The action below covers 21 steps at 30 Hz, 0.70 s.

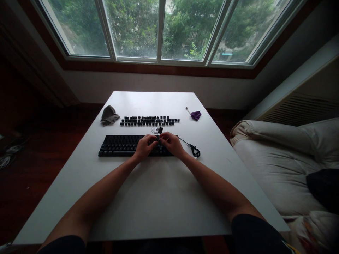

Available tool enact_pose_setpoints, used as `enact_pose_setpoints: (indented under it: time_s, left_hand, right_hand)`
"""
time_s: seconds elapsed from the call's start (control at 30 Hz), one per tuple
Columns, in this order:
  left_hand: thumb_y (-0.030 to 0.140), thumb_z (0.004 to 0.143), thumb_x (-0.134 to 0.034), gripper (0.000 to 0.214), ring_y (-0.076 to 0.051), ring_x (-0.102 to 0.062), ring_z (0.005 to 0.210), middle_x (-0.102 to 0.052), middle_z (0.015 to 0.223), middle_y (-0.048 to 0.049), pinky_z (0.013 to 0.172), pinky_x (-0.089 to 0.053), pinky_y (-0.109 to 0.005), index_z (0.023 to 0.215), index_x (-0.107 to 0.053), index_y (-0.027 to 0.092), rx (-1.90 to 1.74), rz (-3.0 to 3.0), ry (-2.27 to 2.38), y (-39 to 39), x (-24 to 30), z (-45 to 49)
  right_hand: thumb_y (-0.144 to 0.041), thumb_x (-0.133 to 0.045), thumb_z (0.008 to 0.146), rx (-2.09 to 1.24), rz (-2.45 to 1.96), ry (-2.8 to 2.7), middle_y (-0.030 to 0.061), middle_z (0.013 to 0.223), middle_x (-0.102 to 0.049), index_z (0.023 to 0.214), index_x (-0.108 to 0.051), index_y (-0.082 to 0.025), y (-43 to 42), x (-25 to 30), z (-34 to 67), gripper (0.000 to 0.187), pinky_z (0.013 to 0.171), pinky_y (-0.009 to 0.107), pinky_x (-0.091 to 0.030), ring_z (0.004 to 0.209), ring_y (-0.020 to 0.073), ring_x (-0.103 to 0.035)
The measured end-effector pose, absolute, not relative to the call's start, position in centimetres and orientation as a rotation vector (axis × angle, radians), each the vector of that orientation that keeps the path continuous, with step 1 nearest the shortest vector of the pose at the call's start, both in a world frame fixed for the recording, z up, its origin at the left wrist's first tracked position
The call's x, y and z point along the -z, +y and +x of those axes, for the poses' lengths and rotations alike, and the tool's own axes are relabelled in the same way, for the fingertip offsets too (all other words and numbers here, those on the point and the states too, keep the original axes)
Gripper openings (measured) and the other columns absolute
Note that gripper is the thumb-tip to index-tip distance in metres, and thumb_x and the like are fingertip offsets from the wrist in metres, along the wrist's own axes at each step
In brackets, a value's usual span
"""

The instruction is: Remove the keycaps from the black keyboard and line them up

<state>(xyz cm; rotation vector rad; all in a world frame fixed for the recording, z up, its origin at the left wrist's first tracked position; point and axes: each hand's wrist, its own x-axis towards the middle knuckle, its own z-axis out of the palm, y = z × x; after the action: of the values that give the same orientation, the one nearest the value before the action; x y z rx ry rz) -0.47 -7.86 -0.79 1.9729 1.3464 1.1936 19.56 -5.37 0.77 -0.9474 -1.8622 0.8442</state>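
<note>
A black keyboard (119,145) lies across the middle of the white table (156,197). Both of my hands meet over its right half. My left hand (144,145) and my right hand (172,142) are closed in a pinch around a small black tool or keycap (160,131) that sticks up between the fingertips. Rows of loose black keycaps (149,121) are lined up just behind the keyboard. The keyboard's cable ends in a coiled bundle (195,151) to the right of my right hand.
A crumpled grey cloth (109,115) sits at the back left of the table. A small brush with a purple cloth (195,114) lies at the back right. A small clear round lid or dish (155,129) rests behind my hands. A cream sofa (286,158) stands to the right; windows are beyond.
</note>
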Motion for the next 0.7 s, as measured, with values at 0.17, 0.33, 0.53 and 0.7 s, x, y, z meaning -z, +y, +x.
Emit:
enact_pose_setpoints:
  time_s: [0.17, 0.33, 0.53, 0.7]
  left_hand:
    - [0.033, 0.091, -0.062, 0.02, -0.016, -0.062, 0.081, -0.066, 0.095, -0.0031, 0.075, -0.05, -0.03, 0.105, -0.069, 0.021, -1.193, 1.963, 1.313, -7.9, 0.6, -0.5]
    - [0.033, 0.091, -0.061, 0.021, -0.016, -0.062, 0.081, -0.066, 0.095, -0.004, 0.073, -0.05, -0.029, 0.106, -0.069, 0.021, -1.196, 1.959, 1.239, -8.0, 0.5, -0.4]
    - [0.032, 0.091, -0.062, 0.021, -0.015, -0.063, 0.081, -0.066, 0.095, -0.0037, 0.07, -0.05, -0.028, 0.108, -0.069, 0.022, -1.164, 1.976, 1.202, -8.1, 0.3, -0.5]
    - [0.025, 0.089, -0.064, 0.02, -0.015, -0.063, 0.081, -0.066, 0.098, -0.0033, 0.073, -0.051, -0.028, 0.108, -0.066, 0.022, -1.207, 2.027, 1.246, -8.2, 0.7, -0.4]
  right_hand:
    - [-0.044, -0.064, 0.088, -0.856, -0.951, -1.864, 0.0046, 0.09, -0.069, 0.095, -0.066, -0.024, -5.1, -0.5, 19.6, 0.022, 0.074, 0.034, -0.053, 0.082, 0.02, -0.065]
    - [-0.053, -0.068, 0.083, -1.216, -0.987, -1.483, 0.0019, 0.079, -0.069, 0.087, -0.052, -0.022, -4.4, -0.1, 19.7, 0.034, 0.065, 0.032, -0.056, 0.07, 0.0176, -0.066]
    - [-0.053, -0.074, 0.079, -1.575, -0.908, -1.354, 0.004, 0.087, -0.072, 0.096, -0.056, -0.021, -4.0, -0.1, 19.8, 0.041, 0.06, 0.028, -0.057, 0.069, 0.0164, -0.07]
    - [-0.052, -0.075, 0.078, -1.551, -0.913, -1.384, 0.0043, 0.086, -0.072, 0.094, -0.059, -0.02, -4.5, -0.4, 19.5, 0.04, 0.058, 0.027, -0.057, 0.07, 0.0171, -0.07]
